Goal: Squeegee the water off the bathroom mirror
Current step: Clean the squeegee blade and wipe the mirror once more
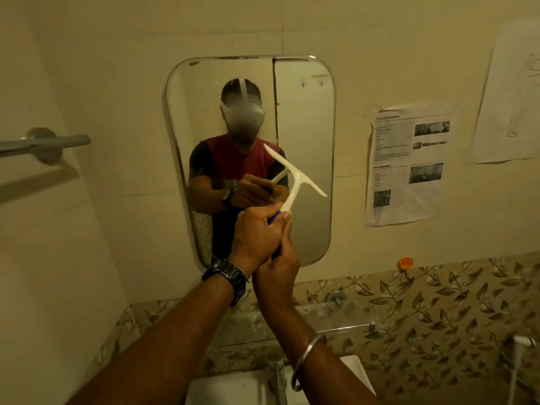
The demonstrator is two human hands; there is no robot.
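A rounded mirror hangs on the cream wall ahead. A white T-shaped squeegee with a blue grip is raised in front of its lower middle, blade tilted from upper left to lower right. My left hand, with a dark watch on the wrist, grips the handle. My right hand, with a metal bangle on the wrist, wraps the handle just below and beside it. Whether the blade touches the glass I cannot tell. The mirror reflects a person with the squeegee.
A grey towel bar juts from the left wall. Printed paper sheets are stuck to the wall right of the mirror. A glass shelf, a tap and a white basin lie below. An orange cap sits on the leaf-patterned tiles.
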